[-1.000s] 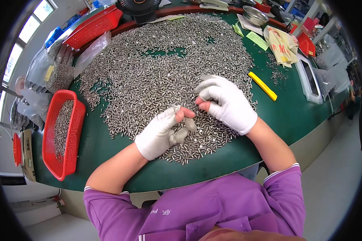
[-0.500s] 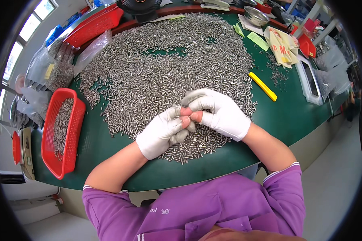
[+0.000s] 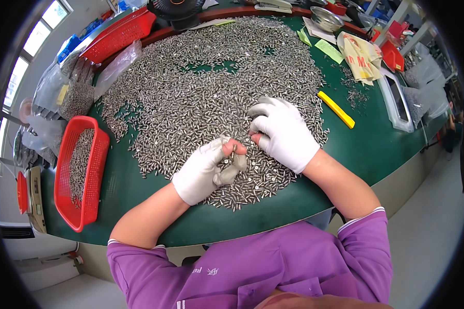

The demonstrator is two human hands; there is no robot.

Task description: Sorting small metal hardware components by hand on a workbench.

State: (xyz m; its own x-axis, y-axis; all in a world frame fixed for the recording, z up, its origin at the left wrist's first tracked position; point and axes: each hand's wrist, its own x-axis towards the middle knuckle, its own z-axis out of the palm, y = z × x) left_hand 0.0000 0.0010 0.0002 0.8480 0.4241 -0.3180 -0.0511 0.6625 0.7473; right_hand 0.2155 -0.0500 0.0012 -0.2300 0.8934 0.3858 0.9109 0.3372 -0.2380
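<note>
A wide layer of small silvery metal pins [image 3: 191, 103] covers much of the green table. Both hands wear white gloves with some fingertips bare. My left hand [image 3: 203, 170], over the near part of the layer, pinches one small metal pin [image 3: 235, 148] upright between thumb and forefinger. Farther right, my right hand [image 3: 286, 134] reaches down onto the pins, its fingers curled and thumb close to the forefinger. Whatever lies between those tips is too small to make out.
At the left stands a red perforated basket [image 3: 100, 170] partly filled with pins. A yellow bar-shaped tool [image 3: 336, 109] lies right of the layer. Beyond it are a printed cloth bag [image 3: 360, 57] and a white tray [image 3: 389, 103]. Another red basket [image 3: 119, 37] sits at the far left.
My hands were together, fingertips meeting; now they are apart. The right has moved right and slightly away onto the pins. The left has barely moved and shows a pin in its pinch.
</note>
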